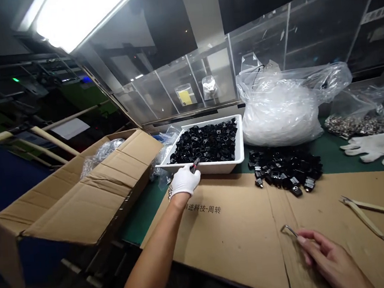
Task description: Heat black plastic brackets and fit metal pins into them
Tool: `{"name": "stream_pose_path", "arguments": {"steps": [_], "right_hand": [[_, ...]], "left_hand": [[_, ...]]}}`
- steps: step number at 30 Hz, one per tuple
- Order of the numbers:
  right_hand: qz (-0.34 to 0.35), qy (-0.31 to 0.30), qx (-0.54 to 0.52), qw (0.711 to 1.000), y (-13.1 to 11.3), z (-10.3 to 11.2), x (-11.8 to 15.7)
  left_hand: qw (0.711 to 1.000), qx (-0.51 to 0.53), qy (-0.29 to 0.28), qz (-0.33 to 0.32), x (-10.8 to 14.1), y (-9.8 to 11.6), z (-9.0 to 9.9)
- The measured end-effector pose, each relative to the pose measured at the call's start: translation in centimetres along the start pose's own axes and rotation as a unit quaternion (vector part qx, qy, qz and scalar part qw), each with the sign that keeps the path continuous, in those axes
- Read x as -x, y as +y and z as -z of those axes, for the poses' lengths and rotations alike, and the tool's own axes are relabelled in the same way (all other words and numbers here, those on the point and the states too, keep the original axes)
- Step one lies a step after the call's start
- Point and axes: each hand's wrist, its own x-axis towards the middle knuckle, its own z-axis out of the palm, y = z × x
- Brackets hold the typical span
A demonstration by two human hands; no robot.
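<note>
My left hand point(185, 181) wears a white glove and holds a small dark pointed tool point(194, 165), its tip over the front rim of a white plastic tray point(201, 168). The tray is heaped with small black square plastic parts point(205, 143). More of these parts lie in a loose pile point(285, 169) on the green bench mat. My right hand point(331, 257) is bare and pinches a bent metal wire hook point(288, 229) above a flattened cardboard sheet point(233, 234). A pair of long tweezers point(369, 218) lies on the cardboard, to the right of my right hand.
An open cardboard box point(82, 194) stands left of the tray, with plastic wrap inside. A large clear bag of white film point(279, 109) stands behind the pile. Further right lie a bag of small metal parts point(361, 120) and a white glove point(377, 148). Transparent panels rise behind.
</note>
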Motion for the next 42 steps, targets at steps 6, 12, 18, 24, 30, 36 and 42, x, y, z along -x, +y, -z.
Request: {"name": "stream_pose_path", "arguments": {"steps": [6, 12, 18, 24, 30, 36, 42], "right_hand": [[0.03, -0.01, -0.005, 1.0, 0.3, 0.0, 0.1], [0.068, -0.017, -0.035, 0.997, -0.7, 0.1, 0.8], [0.075, -0.026, -0.025, 0.997, -0.2, 0.5, 1.5], [0.087, -0.029, -0.032, 0.995, -0.3, 0.5, 1.3], [0.094, -0.034, -0.034, 0.994, -0.8, 0.6, 1.4], [0.096, -0.04, -0.023, 0.994, -0.6, 0.6, 1.4], [0.104, -0.036, -0.019, 0.994, -0.6, 0.6, 1.4]], "left_hand": [[0.992, -0.026, -0.062, -0.107, 2.1, 2.3, 1.5], [0.959, -0.072, -0.16, -0.222, 7.5, 6.8, -2.7], [0.942, -0.148, -0.144, -0.263, 7.1, 10.6, -5.5], [0.924, -0.201, -0.127, -0.299, 5.2, 11.9, -5.6], [0.914, -0.219, -0.134, -0.315, 4.8, 11.9, -5.7], [0.911, -0.221, -0.139, -0.318, 4.7, 12.0, -5.7], [0.908, -0.223, -0.144, -0.324, 4.1, 12.5, -5.3]]}}
